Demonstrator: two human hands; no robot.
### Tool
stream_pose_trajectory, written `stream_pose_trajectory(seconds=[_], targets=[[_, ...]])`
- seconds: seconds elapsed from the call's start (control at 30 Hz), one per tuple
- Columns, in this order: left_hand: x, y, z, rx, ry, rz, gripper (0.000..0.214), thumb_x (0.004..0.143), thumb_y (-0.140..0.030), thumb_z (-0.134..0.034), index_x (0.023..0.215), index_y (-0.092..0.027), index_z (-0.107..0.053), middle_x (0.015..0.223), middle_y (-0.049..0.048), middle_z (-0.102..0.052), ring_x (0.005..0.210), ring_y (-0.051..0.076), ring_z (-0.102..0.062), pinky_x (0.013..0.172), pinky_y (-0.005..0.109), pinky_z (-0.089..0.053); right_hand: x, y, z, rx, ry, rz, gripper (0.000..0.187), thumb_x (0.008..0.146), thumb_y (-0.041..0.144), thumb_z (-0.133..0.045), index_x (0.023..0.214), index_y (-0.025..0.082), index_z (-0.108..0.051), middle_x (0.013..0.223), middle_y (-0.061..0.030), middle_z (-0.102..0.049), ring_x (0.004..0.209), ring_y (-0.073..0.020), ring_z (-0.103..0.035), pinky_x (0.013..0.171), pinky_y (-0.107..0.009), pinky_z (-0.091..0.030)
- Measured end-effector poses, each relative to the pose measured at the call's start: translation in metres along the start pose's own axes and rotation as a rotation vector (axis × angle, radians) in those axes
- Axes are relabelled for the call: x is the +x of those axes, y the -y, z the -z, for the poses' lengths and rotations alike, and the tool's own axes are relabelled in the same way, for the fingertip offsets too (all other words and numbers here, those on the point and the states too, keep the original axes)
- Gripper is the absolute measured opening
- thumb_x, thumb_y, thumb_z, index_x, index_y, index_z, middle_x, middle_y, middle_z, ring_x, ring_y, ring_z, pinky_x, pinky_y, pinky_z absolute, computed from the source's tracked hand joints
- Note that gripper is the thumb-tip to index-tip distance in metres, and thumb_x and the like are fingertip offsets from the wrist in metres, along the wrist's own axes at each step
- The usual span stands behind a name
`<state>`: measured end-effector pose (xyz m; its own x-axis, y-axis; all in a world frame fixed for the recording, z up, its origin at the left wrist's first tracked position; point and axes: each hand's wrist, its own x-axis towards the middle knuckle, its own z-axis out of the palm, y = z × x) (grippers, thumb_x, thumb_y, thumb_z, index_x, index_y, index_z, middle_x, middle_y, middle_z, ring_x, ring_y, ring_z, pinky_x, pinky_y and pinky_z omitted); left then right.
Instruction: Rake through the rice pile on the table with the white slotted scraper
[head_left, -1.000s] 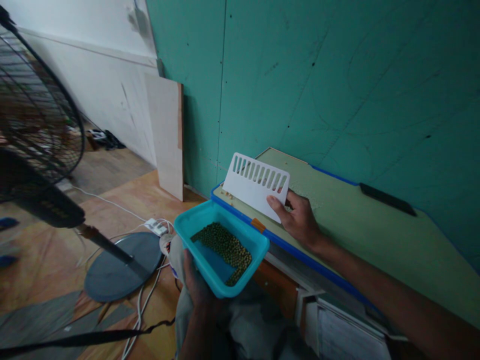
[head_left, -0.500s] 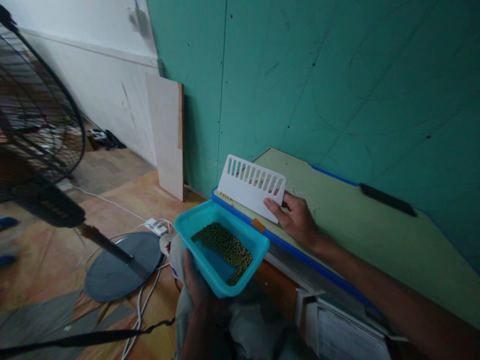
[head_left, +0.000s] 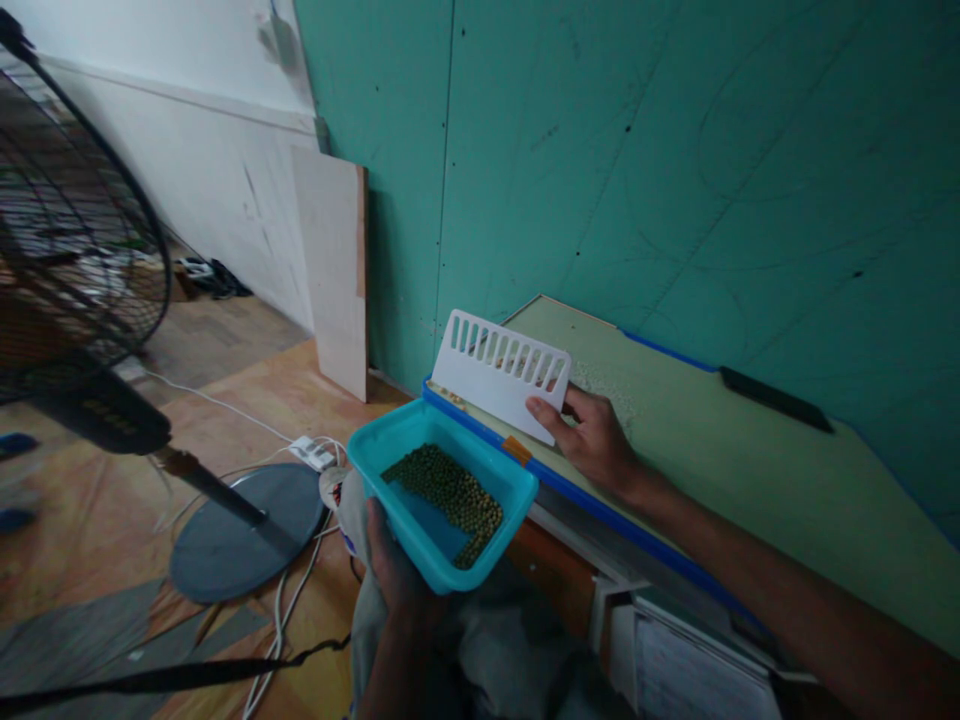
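My left hand (head_left: 394, 565) holds a turquoise plastic basin (head_left: 367, 440) from below and its near side, just under the table's edge. Small green beans and some paler beans (head_left: 450, 495) lie in the basin, mostly in a band across its floor. My right hand (head_left: 596, 440) is closed on the right end of a white slotted scraper (head_left: 495, 385), thumb on the near face. The scraper stands tilted on the table, slots upward. A few pale beans (head_left: 448, 394) lie at the table's edge by its left end. White grains (head_left: 600, 385) are scattered behind my right hand.
The pale green tabletop (head_left: 720, 460) has a blue rim and meets a green wall (head_left: 600, 150). A black strip (head_left: 776, 398) lies at its back. On the left stand a fan (head_left: 112, 410), a power strip (head_left: 311, 453) with white cables, and a leaning board (head_left: 334, 270).
The scraper has shifted very slightly left, towards the table's corner. The pale beans at its left end have moved a little along the edge. The basin is almost unmoved.
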<state>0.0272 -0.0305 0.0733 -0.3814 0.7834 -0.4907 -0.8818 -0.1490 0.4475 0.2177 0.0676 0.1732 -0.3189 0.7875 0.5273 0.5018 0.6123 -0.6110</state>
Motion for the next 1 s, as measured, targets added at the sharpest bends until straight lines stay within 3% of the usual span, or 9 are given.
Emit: stream_pose_trajectory(seconds=[0.43,0.8,1.0], targets=[[0.0022,0.0011,0.002,-0.027,0.05,0.039,0.046,0.098,-0.056,-0.055,0.114,-0.02,-0.079,0.109,0.0111,-0.081,0.13,0.032,-0.063,0.107,0.044,-0.052,0.0004,-0.0019,-0.0006,-0.016,0.013,0.003,0.028,0.1,0.042,-0.062,0.103,0.019,-0.077,0.098,-0.0081,-0.081,0.08,-0.0209,-0.075,0.073,-0.034,-0.06],[-0.0021,0.005,-0.0043,-0.049,-0.016,-0.196,0.027,0.095,-0.05,-0.066,0.104,-0.029,-0.08,0.096,0.0005,-0.081,0.114,0.025,-0.07,0.105,0.034,-0.051,0.0005,-0.0032,-0.0006,-0.015,0.025,0.003,0.024,0.098,0.04,-0.064,0.103,0.02,-0.076,0.096,-0.0065,-0.081,0.081,-0.0205,-0.075,0.073,-0.034,-0.06],[0.0004,0.0047,0.0001,-0.033,-0.013,-0.165,0.028,0.094,-0.053,-0.066,0.104,-0.03,-0.08,0.098,0.0011,-0.081,0.117,0.027,-0.068,0.105,0.037,-0.051,0.0002,-0.0018,-0.0003,-0.006,0.03,0.006,0.028,0.099,0.042,-0.063,0.104,0.019,-0.077,0.101,-0.0078,-0.081,0.083,-0.0209,-0.076,0.075,-0.035,-0.061]])
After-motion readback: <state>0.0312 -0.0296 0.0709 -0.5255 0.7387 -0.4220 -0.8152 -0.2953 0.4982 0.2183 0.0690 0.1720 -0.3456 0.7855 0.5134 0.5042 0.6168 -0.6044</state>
